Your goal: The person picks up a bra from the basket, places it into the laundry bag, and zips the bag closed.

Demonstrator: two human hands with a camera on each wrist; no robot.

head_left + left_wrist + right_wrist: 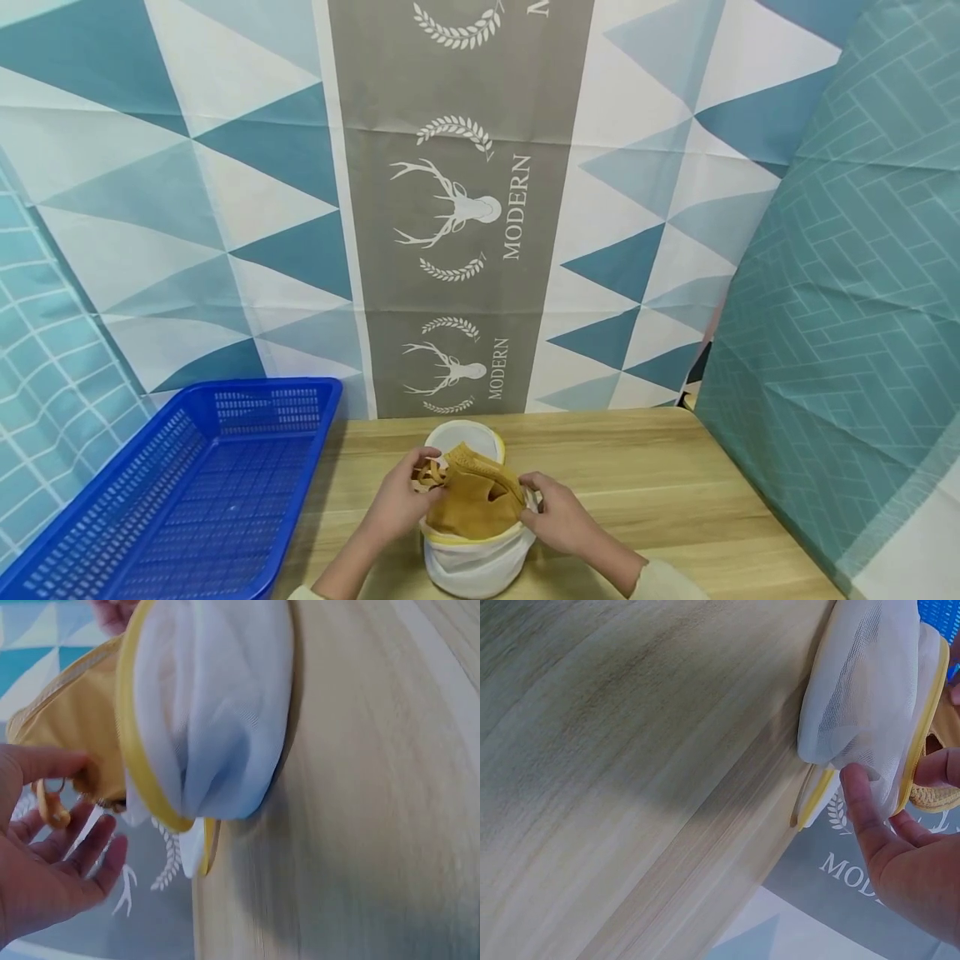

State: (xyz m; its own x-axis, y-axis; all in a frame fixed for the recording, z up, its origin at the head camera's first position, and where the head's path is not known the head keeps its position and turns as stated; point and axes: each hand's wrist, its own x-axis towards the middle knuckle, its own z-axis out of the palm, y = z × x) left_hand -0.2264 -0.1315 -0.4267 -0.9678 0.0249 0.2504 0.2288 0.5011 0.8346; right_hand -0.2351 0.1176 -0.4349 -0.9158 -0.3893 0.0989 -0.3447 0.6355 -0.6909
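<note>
A white mesh laundry bag [474,570] with a yellow-edged rim stands on the table, its round lid [459,435] flipped back behind it. A mustard-coloured fabric item [468,507] with a textured band along its edge and thin straps [52,808] sits partly inside, its upper part poking out of the mouth. My left hand [401,500] holds the item's strap side, thumb against the fabric and the other fingers spread beneath. On the opposite side my right hand [558,517] pinches the bag's rim, fingers outside the mesh [866,697] and thumb over the edge. The item's lower part is hidden.
To the left lies a large blue plastic basket [202,500] with perforated walls. The wood-grain table [637,467] ends at a patterned cloth backdrop [465,283]. Along the right hangs a teal cloth [847,333].
</note>
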